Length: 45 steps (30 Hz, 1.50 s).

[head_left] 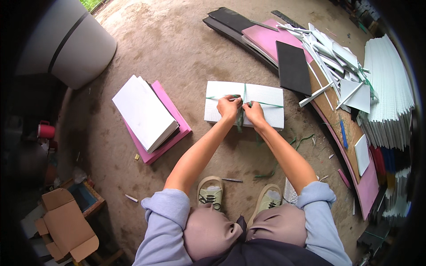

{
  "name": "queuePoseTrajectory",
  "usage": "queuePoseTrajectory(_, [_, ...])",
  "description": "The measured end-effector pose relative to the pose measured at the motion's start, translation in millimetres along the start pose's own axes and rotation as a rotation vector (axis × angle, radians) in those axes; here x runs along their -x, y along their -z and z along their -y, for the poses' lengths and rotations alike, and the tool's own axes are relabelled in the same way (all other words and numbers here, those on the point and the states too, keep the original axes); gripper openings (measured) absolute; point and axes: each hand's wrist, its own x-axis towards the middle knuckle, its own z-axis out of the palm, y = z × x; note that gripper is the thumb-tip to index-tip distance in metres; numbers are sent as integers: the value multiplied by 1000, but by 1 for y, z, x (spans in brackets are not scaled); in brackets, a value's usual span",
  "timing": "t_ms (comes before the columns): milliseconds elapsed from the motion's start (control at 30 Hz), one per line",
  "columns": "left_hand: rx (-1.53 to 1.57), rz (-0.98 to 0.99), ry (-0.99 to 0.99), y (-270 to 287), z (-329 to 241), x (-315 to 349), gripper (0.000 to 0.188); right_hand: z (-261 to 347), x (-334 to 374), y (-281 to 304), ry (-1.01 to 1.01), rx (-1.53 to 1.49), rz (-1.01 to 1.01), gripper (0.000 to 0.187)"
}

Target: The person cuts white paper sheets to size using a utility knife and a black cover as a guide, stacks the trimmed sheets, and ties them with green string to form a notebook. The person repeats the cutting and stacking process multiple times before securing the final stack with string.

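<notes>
In front of my feet a stack of white ribbed sheets (270, 94) lies on the ground. Green plastic twine (266, 104) crosses its top both lengthwise and across. My left hand (229, 107) is closed on the twine left of the crossing, fingers pinched. My right hand (253, 112) pinches the twine just to the right, its knuckles close above the sheets. Between the hands a loose green end hangs over the stack's near edge. The exact knot or loop is hidden by my fingers.
Left of the stack, white sheets (144, 111) rest on pink boards (183, 125). At right, a long board (335, 113) carries a black panel (293, 67), white offcuts (330, 48) and a blue knife (343, 133). An open cardboard box (71, 224) stands lower left. Twine scraps (304, 141) litter the ground.
</notes>
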Motion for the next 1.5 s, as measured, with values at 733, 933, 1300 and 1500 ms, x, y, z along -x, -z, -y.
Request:
queuePoseTrajectory(733, [-200,384,154,19,-7,-22,24,15,2,58,169,-9,51,20])
queuePoseTrajectory(933, [-441,432,153,4,-32,-18,44,20,13,55,112,-32,151,19])
queuePoseTrajectory(1300, [-951,252,-842,14,-8,-10,23,31,4,113,599,570,164,30])
queuePoseTrajectory(1500, [-648,277,-541,17,-2,-19,23,36,-5,90,161,-266,263,14])
